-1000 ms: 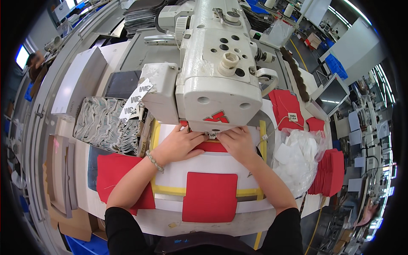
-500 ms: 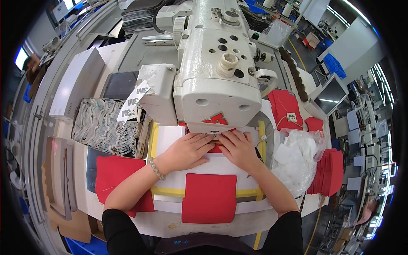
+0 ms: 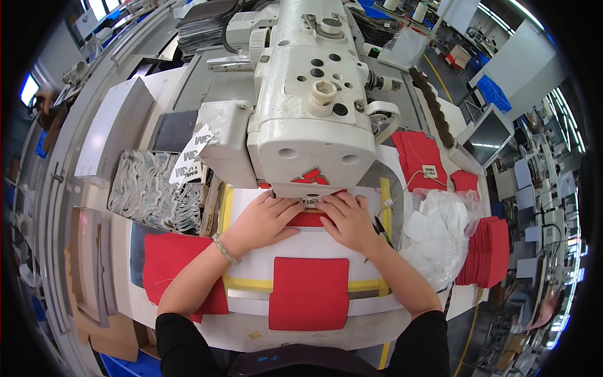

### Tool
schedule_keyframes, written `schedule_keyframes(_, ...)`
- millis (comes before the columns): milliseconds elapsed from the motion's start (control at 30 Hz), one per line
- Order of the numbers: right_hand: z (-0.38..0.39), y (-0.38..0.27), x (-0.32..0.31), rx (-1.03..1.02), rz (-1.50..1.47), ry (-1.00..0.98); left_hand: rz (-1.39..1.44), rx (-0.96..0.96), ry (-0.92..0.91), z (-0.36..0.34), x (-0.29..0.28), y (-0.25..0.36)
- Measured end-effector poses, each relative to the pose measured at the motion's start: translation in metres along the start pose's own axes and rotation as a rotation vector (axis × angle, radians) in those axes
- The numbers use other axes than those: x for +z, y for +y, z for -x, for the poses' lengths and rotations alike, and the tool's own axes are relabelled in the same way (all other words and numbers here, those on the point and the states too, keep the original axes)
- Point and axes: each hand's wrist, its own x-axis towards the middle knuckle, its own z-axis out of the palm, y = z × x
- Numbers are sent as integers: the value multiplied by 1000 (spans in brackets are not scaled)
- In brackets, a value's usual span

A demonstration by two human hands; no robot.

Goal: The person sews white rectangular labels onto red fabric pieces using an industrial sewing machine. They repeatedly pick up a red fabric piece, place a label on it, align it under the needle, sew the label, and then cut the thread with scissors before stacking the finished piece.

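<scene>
Hands [image 3: 260,223] [image 3: 347,223] at label [image 3: 309,202] edges; white sheet [image 3: 317,244] open beyond red panel [image 3: 309,293].

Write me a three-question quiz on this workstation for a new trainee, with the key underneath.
1. True or false: a bracelet circles the wrist of the left hand.

2. Which lies to the right of the right hand?
A) The box of bundled pale strips
B) A clear plastic bag with white pieces in it
C) The long closed white carton

3. Fill in the blank: the two hands are at a red panel by the head of a large white ____.

Key
1. True
2. B
3. sewing machine
</scene>
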Motion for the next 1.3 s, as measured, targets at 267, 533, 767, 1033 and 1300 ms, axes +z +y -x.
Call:
schedule_keyframes(267, -1, -1, 2, 59, 15, 134, -59, -140, -42, 6, -5, -6)
schedule_keyframes(533, -5, 5, 2, 175, -81, 240, -76, -89, -26, 4, -7, -3)
schedule_keyframes(767, -3, 7, -24, 226, -24, 193, -104, 44, 74, 5, 0, 1)
schedule_keyframes(1033, 67, -6, -97, 535, 48, -347, -78, 81, 57, 4, -4, 15)
schedule_keyframes(1300, 85, -3, -100, 505, -6, -241, -68, 22, -28, -3, 0, 28)
